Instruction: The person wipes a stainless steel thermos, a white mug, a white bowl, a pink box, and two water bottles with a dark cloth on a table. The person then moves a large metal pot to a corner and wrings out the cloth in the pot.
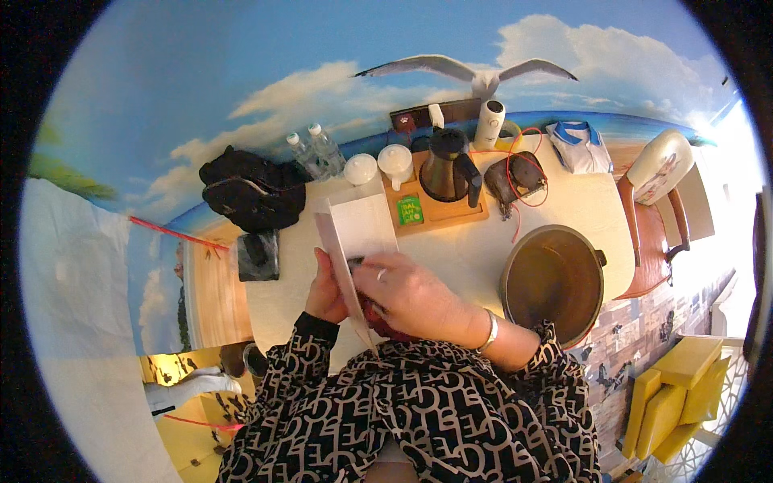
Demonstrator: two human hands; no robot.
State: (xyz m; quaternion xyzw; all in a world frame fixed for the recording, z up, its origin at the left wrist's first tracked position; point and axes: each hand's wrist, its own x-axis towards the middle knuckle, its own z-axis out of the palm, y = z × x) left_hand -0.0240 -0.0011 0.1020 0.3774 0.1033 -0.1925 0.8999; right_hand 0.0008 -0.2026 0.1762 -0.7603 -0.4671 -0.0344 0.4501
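My left hand [328, 293] grips the left side of an open pale cardboard box [362, 226], held tilted above the near part of the table. Over the box's near end, my right hand [401, 293], with a ring and a wrist bangle, has its fingers bent around or against something dark; what it is, and how firmly it is held, cannot be told. Dark reddish material shows beneath that hand, mostly hidden. A large round brown bin [552, 278] stands to the right of my right forearm.
On the table [447, 259] are a wooden tray [423, 226] with a kettle [450, 169], white lidded cups [360, 169], water bottles [326, 151], a black bag [253, 187], a brown pouch [519, 175] and a folded shirt [580, 148]. A chair [652, 241] stands at the right.
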